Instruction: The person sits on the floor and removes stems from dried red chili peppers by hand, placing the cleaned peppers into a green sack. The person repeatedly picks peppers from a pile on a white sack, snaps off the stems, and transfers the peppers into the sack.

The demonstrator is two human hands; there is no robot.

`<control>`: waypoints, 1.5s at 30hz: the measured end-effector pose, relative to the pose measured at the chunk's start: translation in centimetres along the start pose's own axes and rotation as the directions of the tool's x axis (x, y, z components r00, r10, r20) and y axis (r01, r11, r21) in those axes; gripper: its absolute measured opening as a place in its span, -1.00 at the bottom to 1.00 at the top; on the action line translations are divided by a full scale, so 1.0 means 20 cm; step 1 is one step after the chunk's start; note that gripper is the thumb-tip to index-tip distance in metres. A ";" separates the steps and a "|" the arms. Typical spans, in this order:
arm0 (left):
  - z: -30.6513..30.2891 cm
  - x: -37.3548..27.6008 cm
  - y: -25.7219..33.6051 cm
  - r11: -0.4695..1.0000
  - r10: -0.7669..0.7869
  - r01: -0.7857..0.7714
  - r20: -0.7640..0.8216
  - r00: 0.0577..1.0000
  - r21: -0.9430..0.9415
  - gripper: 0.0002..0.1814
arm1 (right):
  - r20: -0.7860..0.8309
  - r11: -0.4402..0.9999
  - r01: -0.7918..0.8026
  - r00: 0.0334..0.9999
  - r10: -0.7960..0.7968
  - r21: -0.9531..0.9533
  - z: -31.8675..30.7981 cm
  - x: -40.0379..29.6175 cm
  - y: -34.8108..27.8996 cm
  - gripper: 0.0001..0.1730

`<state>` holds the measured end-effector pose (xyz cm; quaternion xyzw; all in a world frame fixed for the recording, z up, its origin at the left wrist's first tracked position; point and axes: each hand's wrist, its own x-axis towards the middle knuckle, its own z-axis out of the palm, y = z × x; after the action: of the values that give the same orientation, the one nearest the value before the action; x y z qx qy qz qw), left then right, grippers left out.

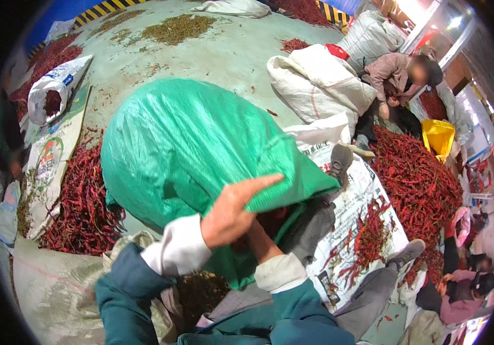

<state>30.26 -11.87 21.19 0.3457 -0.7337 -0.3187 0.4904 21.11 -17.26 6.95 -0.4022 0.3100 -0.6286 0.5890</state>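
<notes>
A bulging green woven sack (pixel 186 138) lies before me, its mouth turned towards me and to the right. My left hand (pixel 232 211) is at the upper rim of the mouth. One finger stretches over the outside of the sack and the others curl at the edge, gripping it. My right hand reaches into the mouth; only the wrist (pixel 264 241) and cuff show, and its fingers are hidden inside. Dark red dried chillies show dimly within the opening. My legs in grey trousers (pixel 367 297) are spread around the sack.
Dried red chillies (pixel 85 207) are heaped left of the sack. Some lie on a printed white sheet (pixel 385 228) at right, beside a larger pile (pixel 415 172). A seated person (pixel 391 77) works behind it, near white sacks (pixel 320 82) and a yellow scoop-like container (pixel 439 138). A pale sack (pixel 53 293) lies at lower left.
</notes>
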 end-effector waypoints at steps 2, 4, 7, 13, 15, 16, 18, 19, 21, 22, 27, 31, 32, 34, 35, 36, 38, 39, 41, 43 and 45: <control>-0.02 -0.05 0.06 0.999 0.004 -0.004 0.004 1.000 -0.033 -0.55 | -0.006 0.995 -0.026 1.000 0.026 -0.092 0.05 0.06 0.02 -0.51; 0.00 -0.05 0.08 0.993 0.018 -0.013 0.050 0.999 -0.115 -0.35 | -0.019 0.959 -0.008 1.000 0.002 -0.285 0.02 0.19 -0.01 -0.52; 0.02 -0.04 0.11 0.971 0.086 -0.060 0.108 0.990 -0.230 -0.18 | 0.030 0.775 0.077 0.997 -0.075 -0.627 -0.02 0.43 -0.02 -0.55; 0.07 -0.11 0.05 0.933 0.034 0.044 0.207 0.978 -0.357 -0.20 | 0.259 0.113 0.268 0.962 -0.088 -0.957 -0.08 0.83 0.03 -0.59; 0.06 -0.09 -0.02 0.911 0.188 -0.106 0.172 0.967 -0.398 -0.39 | 0.308 -0.016 0.308 0.950 -0.053 -0.951 -0.08 0.91 0.04 -0.60; 0.06 -0.09 -0.03 0.913 0.190 -0.099 0.197 0.962 -0.397 -0.39 | 0.331 -0.064 0.328 0.943 -0.045 -0.942 -0.06 0.95 0.03 -0.61; 0.06 -0.13 -0.03 0.935 0.099 0.020 0.312 0.945 -0.355 -0.39 | 0.362 -0.126 0.358 0.932 -0.010 -0.925 -0.07 0.96 0.03 -0.62; 0.05 -0.12 -0.03 0.925 0.078 0.020 0.244 0.967 -0.379 -0.36 | 0.391 -0.145 0.388 0.920 0.007 -0.910 -0.08 0.93 0.00 -0.63; 0.04 -0.08 0.00 0.899 0.051 0.003 0.111 0.992 -0.438 -0.26 | 0.443 -0.165 0.439 0.897 0.018 -0.883 -0.09 0.90 -0.04 -0.64; -0.01 -0.09 0.02 0.925 -0.024 0.091 0.183 0.983 -0.369 -0.36 | 0.473 -0.176 0.468 0.881 0.017 -0.866 -0.08 0.87 -0.07 -0.64; -0.11 0.06 0.12 0.947 -0.210 0.205 0.005 0.978 -0.246 -0.50 | 0.617 -0.255 0.597 0.787 0.000 -0.761 -0.17 0.72 -0.35 -0.67; -0.20 0.08 0.08 0.913 -0.326 0.272 -0.142 0.935 -0.305 -0.44 | 0.725 -0.254 0.705 0.689 0.018 -0.663 -0.18 0.57 -0.38 -0.68; -0.20 0.05 0.09 0.960 -0.263 0.235 -0.203 0.943 -0.155 -0.40 | 0.750 -0.268 0.726 0.662 0.019 -0.634 -0.18 0.55 -0.41 -0.69; -0.16 -0.05 0.18 0.969 -0.248 0.246 -0.234 0.940 -0.041 -0.29 | 0.791 -0.277 0.765 0.611 0.025 -0.582 -0.20 0.52 -0.45 -0.69; -0.13 -0.11 0.19 0.973 -0.184 0.216 -0.293 0.938 0.082 -0.29 | 0.812 -0.276 0.784 0.583 0.018 -0.557 -0.22 0.50 -0.49 -0.70; -0.10 -0.20 0.21 0.957 -0.119 0.199 -0.341 0.932 0.213 -0.28 | 0.828 -0.253 0.802 0.561 0.012 -0.540 -0.22 0.48 -0.49 -0.70; 0.00 -0.38 0.20 0.933 -0.028 0.202 -0.500 0.865 0.298 -0.33 | 0.840 -0.204 0.823 0.543 0.010 -0.530 -0.27 0.43 -0.55 -0.70; 0.05 -0.50 0.14 0.940 0.051 0.156 -0.578 0.814 0.303 -0.44 | 0.827 -0.155 0.820 0.561 0.034 -0.550 -0.29 0.41 -0.58 -0.70; 0.17 -0.75 0.12 0.960 -0.034 0.218 -0.694 0.719 0.178 -0.60 | 0.755 0.061 0.758 0.633 0.171 -0.649 -0.36 0.29 -0.60 -0.70; 0.32 -0.96 0.11 0.845 -0.534 0.317 -0.659 0.530 -0.431 -0.70 | 0.631 0.248 0.581 0.685 0.365 -0.775 -0.45 0.17 -0.66 -0.70; 0.45 -1.15 0.09 0.655 -0.750 0.557 -0.526 0.401 -0.510 -0.70 | 0.532 0.265 0.464 0.774 0.344 -0.845 -0.62 0.04 -0.62 -0.69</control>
<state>27.92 9.09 8.41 0.6342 -0.2438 -0.4199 0.6017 4.14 -17.75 11.74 -0.8693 0.3907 -0.1565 0.2592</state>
